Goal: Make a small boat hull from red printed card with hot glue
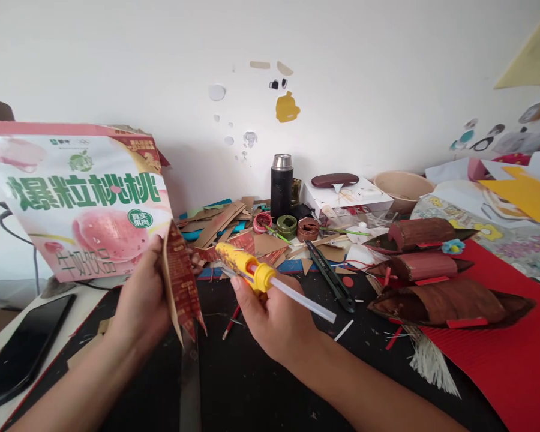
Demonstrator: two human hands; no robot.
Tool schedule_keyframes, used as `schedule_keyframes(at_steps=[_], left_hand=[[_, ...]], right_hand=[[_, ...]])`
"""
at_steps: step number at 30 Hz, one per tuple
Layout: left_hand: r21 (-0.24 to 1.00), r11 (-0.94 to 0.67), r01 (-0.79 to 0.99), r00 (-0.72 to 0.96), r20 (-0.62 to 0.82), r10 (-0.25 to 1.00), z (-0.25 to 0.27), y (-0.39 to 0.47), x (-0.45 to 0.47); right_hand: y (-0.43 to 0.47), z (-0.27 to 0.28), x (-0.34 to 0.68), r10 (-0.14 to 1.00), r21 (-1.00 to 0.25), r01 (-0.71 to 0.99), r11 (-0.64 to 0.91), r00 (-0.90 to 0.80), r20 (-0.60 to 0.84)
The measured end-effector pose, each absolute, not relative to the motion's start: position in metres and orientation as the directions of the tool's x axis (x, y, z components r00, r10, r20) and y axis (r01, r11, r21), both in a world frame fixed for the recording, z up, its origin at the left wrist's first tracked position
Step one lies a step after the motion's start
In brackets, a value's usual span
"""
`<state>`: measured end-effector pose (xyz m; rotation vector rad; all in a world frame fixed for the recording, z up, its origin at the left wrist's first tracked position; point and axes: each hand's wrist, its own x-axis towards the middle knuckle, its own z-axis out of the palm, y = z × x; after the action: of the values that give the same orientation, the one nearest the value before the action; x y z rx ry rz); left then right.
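Note:
My left hand (146, 294) is closed on a folded piece of red printed cardboard (182, 279) with pointed lower ends. In my right hand (281, 324) is a yellow hot glue gun (243, 267), with a clear glue stick (303, 299) poking out of its back end toward me. The gun's front points away and to the left, near the cardboard; whether its nozzle touches the cardboard I cannot tell. Below the cardboard lies a metal ruler (190, 384) on the black mat (243, 390), and a pencil (231, 322) is between my hands.
At left stand a printed drink carton (49, 240) and a phone (24, 348). Cardboard scraps (222, 223), a black bottle (281, 189), open paint pots (287, 226) and a green utility knife (330, 276) lie ahead. Several brown model boats (463, 303) rest at right by red card (513, 348).

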<state>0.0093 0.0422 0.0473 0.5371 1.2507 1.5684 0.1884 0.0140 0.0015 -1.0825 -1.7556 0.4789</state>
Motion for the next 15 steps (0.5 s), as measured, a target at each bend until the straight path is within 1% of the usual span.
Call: schedule_keyframes(at_steps=[3, 4, 7, 9, 11, 13, 15], left_hand=[[0.911, -0.047, -0.409, -0.452, -0.157, 0.878, 0.069, 0.05, -0.009], [0.924, -0.095, -0.371, -0.513, -0.119, 0.85, 0.075, 0.052, -0.015], [0.916, -0.209, -0.342, -0.573, -0.027, 0.819, 0.084, 0.055, -0.031], [0.913, -0.219, -0.345, -0.575, -0.021, 0.818, 0.085, 0.056, -0.035], [0.908, -0.213, -0.359, -0.588, -0.043, 0.808, 0.084, 0.056, -0.032], [0.905, -0.196, -0.378, -0.57, -0.06, 0.82, 0.083, 0.055, -0.027], [0.893, -0.187, -0.409, -0.549, -0.077, 0.832, 0.083, 0.054, -0.022]], right_hand=[[0.009, -0.002, 0.186, 0.805, -0.655, 0.478, 0.586, -0.248, 0.54], [0.008, -0.004, 0.185, 0.791, -0.626, 0.488, 0.609, -0.31, 0.528], [0.006, -0.011, 0.182, 0.764, -0.545, 0.536, 0.645, -0.473, 0.439], [0.007, -0.015, 0.179, 0.743, -0.5, 0.558, 0.662, -0.576, 0.342], [0.008, -0.019, 0.178, 0.72, -0.469, 0.566, 0.679, -0.638, 0.273], [0.007, -0.023, 0.176, 0.693, -0.45, 0.556, 0.698, -0.682, 0.232], [0.006, -0.026, 0.174, 0.651, -0.428, 0.528, 0.734, -0.726, 0.221]])
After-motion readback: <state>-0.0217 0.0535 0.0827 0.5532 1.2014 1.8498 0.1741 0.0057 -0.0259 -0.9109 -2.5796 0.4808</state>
